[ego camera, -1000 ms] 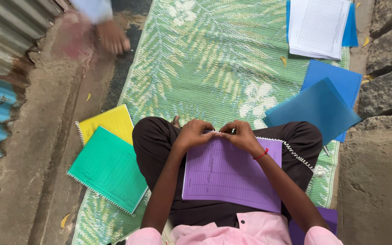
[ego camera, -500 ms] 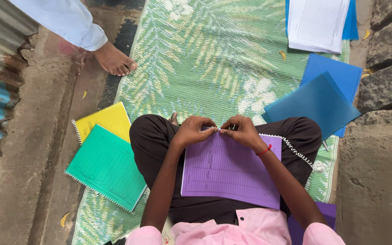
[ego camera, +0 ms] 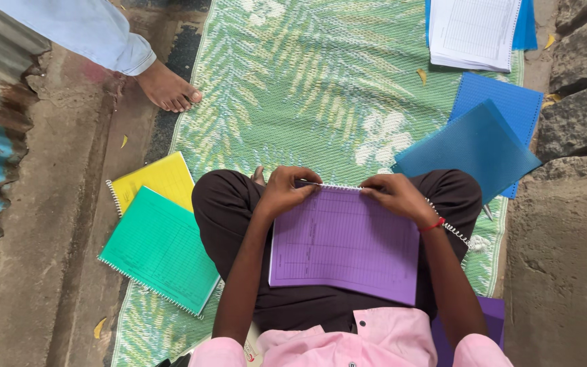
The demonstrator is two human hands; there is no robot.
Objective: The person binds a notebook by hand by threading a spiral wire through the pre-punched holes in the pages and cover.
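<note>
Since the earlier frame, another person's bare foot (ego camera: 168,87) has stepped nearer the mat's (ego camera: 293,88) left edge. Left hand (ego camera: 285,190) and right hand (ego camera: 395,196) both pinch the wire spiral (ego camera: 338,185) along the far edge of the purple notebook (ego camera: 344,245), resting on the lap, seemingly to steady it.

We note a woven plastic mat (ego camera: 321,88), ribbed and faintly shiny, centre frame. Purple cover (ego camera: 344,245): translucent matt plastic, wire spiral. Blue sheets (ego camera: 470,146) upper right: textured plastic. Ground (ego camera: 56,224) left: rough concrete.
</note>
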